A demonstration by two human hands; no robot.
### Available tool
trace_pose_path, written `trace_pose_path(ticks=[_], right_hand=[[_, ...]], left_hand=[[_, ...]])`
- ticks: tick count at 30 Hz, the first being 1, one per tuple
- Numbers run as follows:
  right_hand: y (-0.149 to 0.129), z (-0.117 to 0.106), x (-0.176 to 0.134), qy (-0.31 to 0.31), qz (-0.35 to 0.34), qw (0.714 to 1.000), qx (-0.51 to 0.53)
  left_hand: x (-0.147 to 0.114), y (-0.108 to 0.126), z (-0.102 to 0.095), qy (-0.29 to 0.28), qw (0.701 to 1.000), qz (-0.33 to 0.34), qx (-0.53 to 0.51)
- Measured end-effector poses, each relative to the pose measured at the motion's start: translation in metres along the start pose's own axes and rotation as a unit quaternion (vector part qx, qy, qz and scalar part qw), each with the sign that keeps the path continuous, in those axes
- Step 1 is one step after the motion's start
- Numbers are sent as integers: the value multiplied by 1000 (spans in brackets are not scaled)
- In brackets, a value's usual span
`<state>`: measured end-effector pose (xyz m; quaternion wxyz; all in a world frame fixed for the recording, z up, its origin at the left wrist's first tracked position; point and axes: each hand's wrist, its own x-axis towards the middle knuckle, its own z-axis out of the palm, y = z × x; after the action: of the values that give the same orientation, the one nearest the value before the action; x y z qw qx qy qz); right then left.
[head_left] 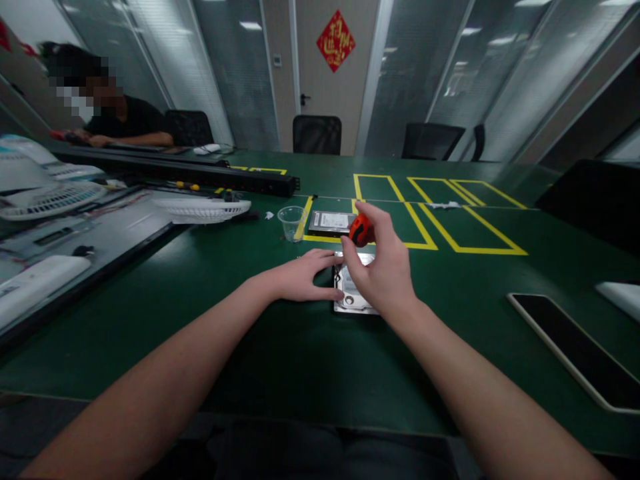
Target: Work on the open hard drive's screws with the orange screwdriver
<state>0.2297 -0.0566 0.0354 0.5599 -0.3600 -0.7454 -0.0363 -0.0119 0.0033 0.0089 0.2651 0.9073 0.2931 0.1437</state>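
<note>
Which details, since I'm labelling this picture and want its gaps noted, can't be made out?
Silver drive: head view, right part hidden by the right hand.
Red-and-black handle: head view, partly covered by that hand.
Second drive: head view, label print too small and blurred to read.
White object: head view, cut off by the right edge.

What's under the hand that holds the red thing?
A silver hard drive. Its left part shows; the right hand covers much of the rest, so that can't be seen.
</note>
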Motion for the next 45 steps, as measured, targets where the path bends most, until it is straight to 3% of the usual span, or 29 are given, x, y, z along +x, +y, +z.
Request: trace_pose_path(ticks=[9, 19, 27, 34, 40, 45], right_hand=[[-2, -2, 4, -4, -29, 1000, 12], [2, 4, -4, -5, 17, 1000, 11], [-3, -2, 5, -5, -48, 999, 13], [-4, -1, 4, 17, -54, 998, 12], [-5, -2, 4, -14, -35, 999, -2], [-4, -3, 4, -4, -55, 998, 19]], left_hand=[[-1, -1, 1, 7, 1000, 6, -1], [0, 0, -1, -9, 1000, -25, 5], [-1, -2, 1, 11, 1000, -6, -6], [0, -1, 3, 19, 1000, -7, -16], [-1, -4, 3, 11, 1000, -19, -17], [-1, -5, 3, 12, 1000, -12, -14]])
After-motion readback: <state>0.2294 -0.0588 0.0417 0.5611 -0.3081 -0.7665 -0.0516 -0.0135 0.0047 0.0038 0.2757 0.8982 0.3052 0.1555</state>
